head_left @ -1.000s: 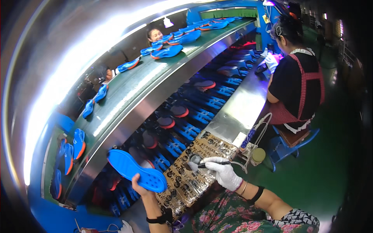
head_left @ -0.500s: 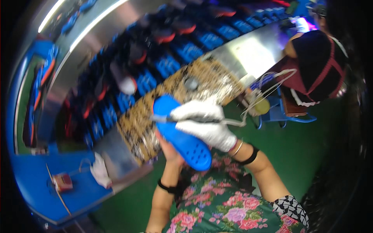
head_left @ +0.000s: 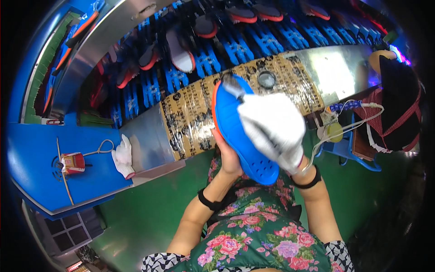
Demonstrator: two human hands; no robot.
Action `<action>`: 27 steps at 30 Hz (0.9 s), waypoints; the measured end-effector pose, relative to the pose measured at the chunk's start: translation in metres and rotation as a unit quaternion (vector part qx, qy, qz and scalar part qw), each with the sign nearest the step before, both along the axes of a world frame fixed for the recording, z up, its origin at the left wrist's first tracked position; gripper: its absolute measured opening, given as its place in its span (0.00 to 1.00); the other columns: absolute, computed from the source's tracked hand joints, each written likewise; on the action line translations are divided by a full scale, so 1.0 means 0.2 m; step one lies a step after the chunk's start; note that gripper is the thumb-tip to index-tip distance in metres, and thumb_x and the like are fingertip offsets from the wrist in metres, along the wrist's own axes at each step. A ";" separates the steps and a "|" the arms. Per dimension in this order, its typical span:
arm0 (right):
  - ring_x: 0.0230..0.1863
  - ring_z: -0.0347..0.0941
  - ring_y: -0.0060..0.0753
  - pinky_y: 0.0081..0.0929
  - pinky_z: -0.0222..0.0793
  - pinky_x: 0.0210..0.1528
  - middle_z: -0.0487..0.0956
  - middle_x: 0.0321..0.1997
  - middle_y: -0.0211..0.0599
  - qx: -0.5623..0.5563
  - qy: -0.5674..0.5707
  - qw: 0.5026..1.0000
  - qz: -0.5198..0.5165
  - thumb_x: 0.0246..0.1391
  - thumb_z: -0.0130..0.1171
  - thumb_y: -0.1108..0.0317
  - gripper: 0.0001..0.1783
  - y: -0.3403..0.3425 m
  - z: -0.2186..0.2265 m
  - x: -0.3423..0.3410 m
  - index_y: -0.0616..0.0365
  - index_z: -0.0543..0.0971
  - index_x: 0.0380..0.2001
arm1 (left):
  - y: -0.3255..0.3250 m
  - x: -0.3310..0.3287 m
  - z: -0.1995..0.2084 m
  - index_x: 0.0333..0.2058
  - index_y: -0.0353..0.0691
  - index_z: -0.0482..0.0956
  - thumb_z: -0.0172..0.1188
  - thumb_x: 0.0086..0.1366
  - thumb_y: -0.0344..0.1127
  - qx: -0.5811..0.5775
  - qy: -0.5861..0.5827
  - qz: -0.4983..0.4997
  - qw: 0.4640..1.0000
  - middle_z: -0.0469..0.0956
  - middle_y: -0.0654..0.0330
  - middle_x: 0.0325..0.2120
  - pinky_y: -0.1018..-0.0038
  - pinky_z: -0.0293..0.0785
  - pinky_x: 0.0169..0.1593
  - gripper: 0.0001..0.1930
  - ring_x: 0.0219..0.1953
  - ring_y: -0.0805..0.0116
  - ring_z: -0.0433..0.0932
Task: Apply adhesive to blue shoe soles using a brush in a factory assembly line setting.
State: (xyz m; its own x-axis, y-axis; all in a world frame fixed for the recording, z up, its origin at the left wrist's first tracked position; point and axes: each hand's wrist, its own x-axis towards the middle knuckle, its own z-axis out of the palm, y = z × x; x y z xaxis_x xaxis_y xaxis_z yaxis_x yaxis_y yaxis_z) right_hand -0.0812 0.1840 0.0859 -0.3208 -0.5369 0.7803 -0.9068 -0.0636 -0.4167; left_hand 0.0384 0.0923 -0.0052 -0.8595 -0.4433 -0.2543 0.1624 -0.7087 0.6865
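Observation:
My bare left hand (head_left: 230, 158) grips a blue shoe sole (head_left: 233, 113) from beneath and along its left side. The sole has an orange rim at the left and small holes near its lower end; it is tilted over the bench edge. In a white glove, my right hand (head_left: 272, 124) is closed around a slim tool (head_left: 233, 87), whose blurred, brush-like tip lies over the sole's upper end. The glove hides most of the handle. A pale cord (head_left: 312, 156) trails from that hand's wrist area to the right.
Brown patterned sheeting (head_left: 195, 113) covers the metal bench, with a round grey cup (head_left: 266, 80) on it. Beyond runs a rack of blue holders (head_left: 208, 61) bearing several soles. A spare white glove (head_left: 123, 156) lies left. Another person (head_left: 394, 99) sits at the right.
The sole has shifted right and upward in the picture and now shows its orange rim. The gloved right hand has turned, and the tool's tip has moved to the sole's upper end.

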 end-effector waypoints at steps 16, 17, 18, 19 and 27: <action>0.39 0.84 0.42 0.37 0.78 0.43 0.87 0.41 0.42 -0.030 -0.136 0.979 0.148 0.46 0.71 0.77 0.12 0.00 -0.07 0.13 0.57 0.87 0.38 | -0.18 0.09 -0.07 0.74 0.46 0.50 0.28 0.61 0.86 -0.039 0.013 -0.054 0.998 0.64 0.52 0.68 0.53 0.66 0.69 0.56 0.68 0.51 0.67; 0.38 0.83 0.41 0.37 0.78 0.43 0.87 0.41 0.42 -0.047 -0.175 0.972 0.151 0.47 0.70 0.77 0.11 0.00 -0.08 0.09 0.57 0.87 0.37 | -0.20 0.06 -0.08 0.74 0.46 0.49 0.28 0.61 0.86 0.011 0.065 -0.066 0.996 0.64 0.52 0.68 0.53 0.66 0.69 0.56 0.68 0.51 0.67; 0.37 0.83 0.40 0.36 0.78 0.42 0.86 0.40 0.42 -0.076 -0.253 0.956 0.128 0.48 0.69 0.78 0.10 0.00 -0.13 0.08 0.59 0.86 0.36 | -0.20 0.04 -0.08 0.74 0.46 0.49 0.27 0.62 0.85 0.019 0.069 -0.048 0.996 0.63 0.52 0.68 0.53 0.66 0.69 0.55 0.68 0.52 0.67; 0.37 0.83 0.41 0.36 0.77 0.42 0.86 0.41 0.43 -0.072 -0.247 0.965 0.048 0.48 0.69 0.78 0.11 0.00 -0.14 0.08 0.58 0.86 0.37 | -0.20 0.03 -0.07 0.74 0.47 0.49 0.27 0.63 0.85 0.027 0.074 -0.030 0.996 0.63 0.51 0.69 0.53 0.66 0.69 0.55 0.67 0.52 0.67; 0.40 0.84 0.41 0.34 0.79 0.43 0.87 0.41 0.40 -0.002 -0.196 0.958 0.209 0.47 0.71 0.76 0.13 0.06 -0.12 0.15 0.55 0.87 0.39 | -0.24 0.12 -0.21 0.71 0.40 0.56 0.41 0.60 0.85 -0.058 0.052 -0.064 0.995 0.71 0.46 0.62 0.51 0.72 0.64 0.57 0.61 0.50 0.74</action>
